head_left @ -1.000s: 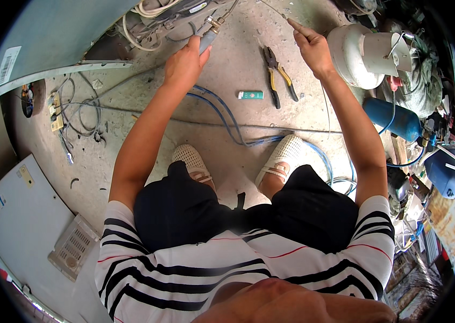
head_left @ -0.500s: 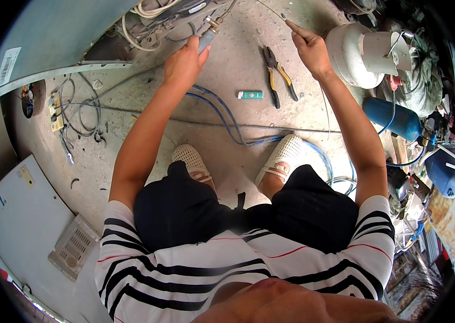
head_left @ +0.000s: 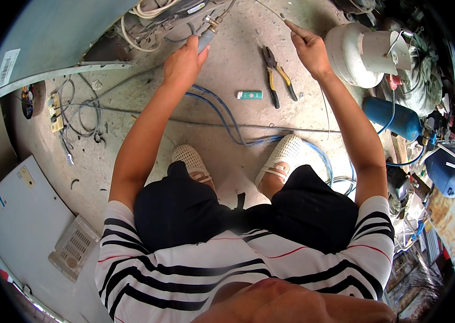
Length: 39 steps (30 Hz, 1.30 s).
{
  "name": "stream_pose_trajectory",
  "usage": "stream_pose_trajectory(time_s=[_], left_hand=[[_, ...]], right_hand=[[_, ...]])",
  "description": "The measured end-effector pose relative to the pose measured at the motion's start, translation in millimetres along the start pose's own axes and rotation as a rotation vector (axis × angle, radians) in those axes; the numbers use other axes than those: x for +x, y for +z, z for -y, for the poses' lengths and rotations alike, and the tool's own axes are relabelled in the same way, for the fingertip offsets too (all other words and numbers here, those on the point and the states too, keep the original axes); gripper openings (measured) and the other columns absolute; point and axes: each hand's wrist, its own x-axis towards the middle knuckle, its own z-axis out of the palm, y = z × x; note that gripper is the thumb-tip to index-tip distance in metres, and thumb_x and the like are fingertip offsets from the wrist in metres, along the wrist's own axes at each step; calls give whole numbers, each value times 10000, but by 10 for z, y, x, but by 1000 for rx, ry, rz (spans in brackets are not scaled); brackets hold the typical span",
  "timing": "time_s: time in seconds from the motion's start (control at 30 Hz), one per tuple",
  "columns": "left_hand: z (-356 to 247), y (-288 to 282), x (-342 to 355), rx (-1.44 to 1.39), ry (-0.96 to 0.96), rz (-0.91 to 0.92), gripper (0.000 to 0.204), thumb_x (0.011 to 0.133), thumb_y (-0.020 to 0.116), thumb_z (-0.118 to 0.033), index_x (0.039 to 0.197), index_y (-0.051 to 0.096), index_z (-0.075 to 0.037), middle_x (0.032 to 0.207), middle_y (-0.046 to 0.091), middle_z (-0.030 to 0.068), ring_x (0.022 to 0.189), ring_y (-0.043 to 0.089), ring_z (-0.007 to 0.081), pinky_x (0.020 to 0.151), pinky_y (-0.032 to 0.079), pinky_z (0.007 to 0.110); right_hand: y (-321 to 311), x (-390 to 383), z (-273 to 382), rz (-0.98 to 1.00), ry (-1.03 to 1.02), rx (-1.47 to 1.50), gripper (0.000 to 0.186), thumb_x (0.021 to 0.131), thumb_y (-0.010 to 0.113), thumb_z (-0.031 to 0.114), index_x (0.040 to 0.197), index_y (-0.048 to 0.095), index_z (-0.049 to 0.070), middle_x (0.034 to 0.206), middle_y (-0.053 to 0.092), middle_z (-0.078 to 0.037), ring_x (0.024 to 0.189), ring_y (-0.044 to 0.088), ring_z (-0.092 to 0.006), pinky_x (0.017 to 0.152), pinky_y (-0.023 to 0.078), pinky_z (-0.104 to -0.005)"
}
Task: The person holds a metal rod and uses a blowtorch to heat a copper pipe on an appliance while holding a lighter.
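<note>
My left hand (head_left: 182,65) is closed around the grey handle of a gas torch (head_left: 206,37) with brass valves. Its thin neck runs up past the top edge, so the tip is out of sight. In my right hand (head_left: 311,53) is a thin metal rod (head_left: 269,10), gripped with the index finger stretched along it; the rod's far end also leaves the picture at the top. On the floor between my arms lie yellow-and-black pliers (head_left: 277,76), jaws pointing away from me. A small green-and-white lighter (head_left: 250,95) rests to their left.
Blue hoses (head_left: 231,119) and a grey cable cross the floor before my shoes. At right stand a white gas cylinder (head_left: 352,54) and a lying blue cylinder (head_left: 392,118). A large grey cabinet (head_left: 50,32) fills the upper left, beside tangled cables and a white panel (head_left: 28,210).
</note>
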Motion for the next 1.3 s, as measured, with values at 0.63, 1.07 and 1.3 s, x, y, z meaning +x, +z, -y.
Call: stream_pose_trajectory(time_s=[0.63, 1.07, 1.3], left_hand=[[29, 10, -14, -9, -4, -6, 333, 943, 504, -371, 975, 485, -40, 739, 661, 181, 691, 647, 367, 613, 499, 466], [17, 21, -3, -10, 9, -26, 336, 944, 502, -369, 969, 484, -35, 725, 659, 184, 677, 648, 367, 604, 503, 465], [37, 18, -6, -7, -4, 3, 333, 946, 497, -369, 974, 479, -38, 744, 661, 189, 689, 647, 370, 615, 502, 470]], right_hand=[[-22, 3, 111, 31, 72, -45, 330, 941, 510, 171, 1255, 611, 167, 659, 493, -25, 619, 426, -72, 652, 447, -241], [-6, 20, 86, 38, 78, -37, 331, 960, 511, 162, 1280, 591, 135, 721, 462, 47, 687, 396, -42, 705, 411, -198], [-6, 27, 67, 45, 77, -34, 329, 959, 515, 161, 1278, 593, 134, 758, 502, 40, 721, 416, -43, 734, 414, -197]])
